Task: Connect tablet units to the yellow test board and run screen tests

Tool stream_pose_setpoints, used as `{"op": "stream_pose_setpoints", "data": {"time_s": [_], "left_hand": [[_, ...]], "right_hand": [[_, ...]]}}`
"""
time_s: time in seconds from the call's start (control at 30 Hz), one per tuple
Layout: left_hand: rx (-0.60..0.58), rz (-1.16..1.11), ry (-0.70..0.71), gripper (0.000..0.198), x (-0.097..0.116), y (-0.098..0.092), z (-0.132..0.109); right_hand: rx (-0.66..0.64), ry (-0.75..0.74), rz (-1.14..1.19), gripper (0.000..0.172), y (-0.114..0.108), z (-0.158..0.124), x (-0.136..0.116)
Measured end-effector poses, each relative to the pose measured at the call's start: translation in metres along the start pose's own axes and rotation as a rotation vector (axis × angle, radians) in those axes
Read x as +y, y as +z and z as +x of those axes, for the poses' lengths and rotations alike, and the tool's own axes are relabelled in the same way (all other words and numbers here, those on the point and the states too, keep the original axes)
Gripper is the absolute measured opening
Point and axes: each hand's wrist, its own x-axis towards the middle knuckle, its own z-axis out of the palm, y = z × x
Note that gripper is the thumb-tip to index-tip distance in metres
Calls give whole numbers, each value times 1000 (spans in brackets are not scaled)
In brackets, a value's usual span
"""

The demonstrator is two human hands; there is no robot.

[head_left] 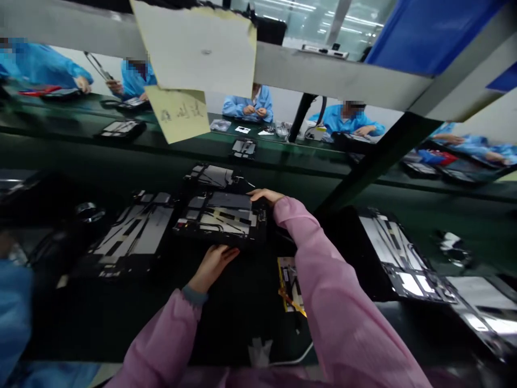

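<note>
An opened tablet [220,218] with bare battery cells, black flex cables and a dark frame is between my hands in the middle of the bench. My left hand [214,264] grips its near edge from below, and part of the fingers is hidden under it. At the far right corner, my right hand [266,196] holds the frame, with fingers reaching over the top edge. Just behind lies another opened tablet [212,175], partly overlapped by the held one. To the left rests a larger opened tablet [135,226].
Opened tablets [393,242] lie at the right. A yellow-edged packet [287,283] is beside my right forearm. A slanted dark post [359,161] and an overhead beam [343,78] with papers [202,48] cross the view. Co-workers in blue sit opposite; a blue sleeve [14,312] is at left.
</note>
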Motion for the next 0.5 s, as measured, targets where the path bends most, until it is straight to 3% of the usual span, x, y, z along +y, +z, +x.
{"op": "stream_pose_setpoints", "data": {"time_s": [0.1, 0.23, 0.43, 0.5], "left_hand": [[16, -34, 4, 13, 0, -6, 0], [35, -18, 27, 15, -5, -5, 1], [116, 52, 163, 19, -2, 1, -17], [115, 84, 220, 24, 3, -1, -29]], "right_hand": [[-109, 97, -42, 42, 10, 16, 3], [-154, 70, -100, 41, 9, 22, 3], [-162, -8, -199, 38, -17, 13, -11], [-93, -57, -232, 35, -30, 9, -13]]}}
